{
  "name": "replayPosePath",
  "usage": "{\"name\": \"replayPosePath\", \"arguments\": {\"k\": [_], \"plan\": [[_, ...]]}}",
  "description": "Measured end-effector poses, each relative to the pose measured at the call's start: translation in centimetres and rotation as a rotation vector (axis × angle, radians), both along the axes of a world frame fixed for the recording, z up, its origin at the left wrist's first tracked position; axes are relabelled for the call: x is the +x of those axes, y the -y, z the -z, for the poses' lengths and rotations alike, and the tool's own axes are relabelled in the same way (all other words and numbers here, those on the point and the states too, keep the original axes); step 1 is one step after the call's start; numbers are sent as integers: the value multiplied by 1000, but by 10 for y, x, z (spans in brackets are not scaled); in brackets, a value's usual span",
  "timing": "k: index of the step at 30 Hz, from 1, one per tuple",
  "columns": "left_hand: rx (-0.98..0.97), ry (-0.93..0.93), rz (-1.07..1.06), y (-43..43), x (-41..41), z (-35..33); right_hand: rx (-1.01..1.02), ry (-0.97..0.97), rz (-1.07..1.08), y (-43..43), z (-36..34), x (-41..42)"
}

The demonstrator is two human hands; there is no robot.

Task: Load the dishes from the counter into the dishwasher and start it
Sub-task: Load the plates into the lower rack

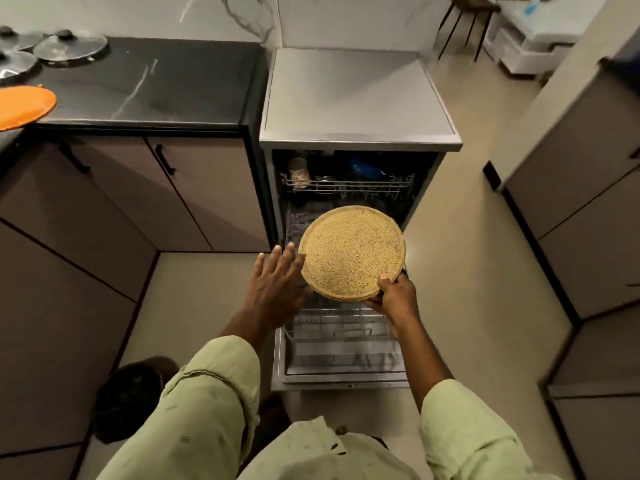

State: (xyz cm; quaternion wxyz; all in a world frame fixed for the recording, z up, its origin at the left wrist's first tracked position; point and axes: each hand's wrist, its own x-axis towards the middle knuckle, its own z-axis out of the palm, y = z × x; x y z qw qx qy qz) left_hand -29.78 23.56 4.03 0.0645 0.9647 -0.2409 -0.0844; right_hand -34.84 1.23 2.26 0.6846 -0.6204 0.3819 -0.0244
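Right grip (391,296): holding the plate (351,251) by its near right rim; thumb on top of the edge, fingers curled beneath.
Left grip (277,289): wide, fingers straight and spread, tips right at the plate's left edge; contact cannot be told.
Plate, look: round, tan-yellow, densely speckled with darker flecks; flat centre, low raised rim. A second edge shows under the near rim; one plate or two stacked, cannot tell.
Plate, attitude: tilted, face turned up toward the camera, far rim higher.
Plate, place: in the air over the lower rack (341,323), in front of the open dishwasher (356,98).
Lower rack: grey wire, drawn out above the dropped door (346,381); the visible near part shows bare tines.
Upper rack (346,185): inside the cavity; a patterned cup (298,171) at its left, a blue item (367,168) further right, dim.
Sleeves (207,393): pale green, pushed up the forearms.
Tabletop (156,88): black, veined, left of the dishwasher; glass lids (71,46) at its far left corner, an orange round piece (24,107) at the frame's left edge.
Floor: pale; a dark bin (128,400) by the left cabinets.
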Motion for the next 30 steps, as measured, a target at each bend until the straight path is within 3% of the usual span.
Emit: {"name": "replayPosePath", "arguments": {"k": [17, 24, 30], "plan": [[85, -174, 118, 105, 76, 42, -32, -138, 77, 102, 32, 15], [137, -283, 194, 123, 145, 81, -195, -284, 78, 130, 73, 62], [217, -386, 266, 142, 202, 159, -430, -387, -48, 157, 143, 121]]}}
